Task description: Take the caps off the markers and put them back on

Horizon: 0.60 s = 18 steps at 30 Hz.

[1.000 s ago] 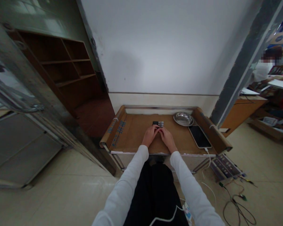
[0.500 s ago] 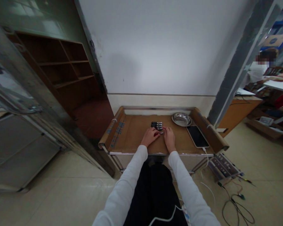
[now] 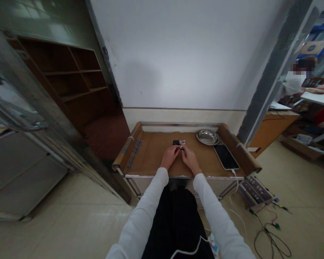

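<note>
A short row of small black batteries (image 3: 177, 142) lies on a cardboard-covered table (image 3: 148, 153), just beyond my fingers. My left hand (image 3: 170, 156) and my right hand (image 3: 188, 157) meet in front of them, fingertips curled together around something small that I cannot make out. White sleeves cover both my arms.
A steel bowl (image 3: 207, 137) stands at the table's back right, with a dark phone (image 3: 226, 156) on a white cable beside it. A power strip (image 3: 255, 191) and loose wires lie on the floor to the right. Wooden shelves (image 3: 70, 77) stand left. Another person (image 3: 295, 81) sits far right.
The visible row of batteries has shrunk. My hands have drawn together and lifted slightly, fingertips now pinched at the row's near edge.
</note>
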Each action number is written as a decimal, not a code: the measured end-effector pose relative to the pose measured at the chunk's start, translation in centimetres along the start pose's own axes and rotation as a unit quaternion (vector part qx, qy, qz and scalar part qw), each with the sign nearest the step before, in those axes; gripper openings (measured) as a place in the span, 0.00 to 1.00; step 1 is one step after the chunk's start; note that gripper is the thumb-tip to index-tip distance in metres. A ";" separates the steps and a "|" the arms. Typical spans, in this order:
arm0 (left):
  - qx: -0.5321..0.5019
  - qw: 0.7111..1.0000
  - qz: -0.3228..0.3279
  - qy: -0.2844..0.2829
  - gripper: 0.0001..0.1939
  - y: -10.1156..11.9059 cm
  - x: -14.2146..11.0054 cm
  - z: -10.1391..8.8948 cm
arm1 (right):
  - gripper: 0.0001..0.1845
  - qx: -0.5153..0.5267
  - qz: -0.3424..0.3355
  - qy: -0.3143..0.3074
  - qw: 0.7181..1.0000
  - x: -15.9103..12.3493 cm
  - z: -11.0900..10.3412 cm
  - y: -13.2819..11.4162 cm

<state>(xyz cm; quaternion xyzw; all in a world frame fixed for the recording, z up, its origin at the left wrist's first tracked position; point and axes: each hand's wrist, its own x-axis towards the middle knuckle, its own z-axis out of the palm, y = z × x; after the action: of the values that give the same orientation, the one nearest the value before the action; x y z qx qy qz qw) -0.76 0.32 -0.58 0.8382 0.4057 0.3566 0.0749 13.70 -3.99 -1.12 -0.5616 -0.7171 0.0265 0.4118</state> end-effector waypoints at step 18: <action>0.127 0.965 -0.213 0.090 0.12 -0.5 -0.1 0.0 | 0.15 -0.151 0.065 0.004 0.986 -0.2 0.8 0.7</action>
<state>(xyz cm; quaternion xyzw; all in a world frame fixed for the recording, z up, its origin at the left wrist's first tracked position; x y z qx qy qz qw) -1.10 0.55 -0.88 0.6993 0.6220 0.3521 0.0051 13.72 -3.54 -2.10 -0.6626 -0.6734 -0.0573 0.3227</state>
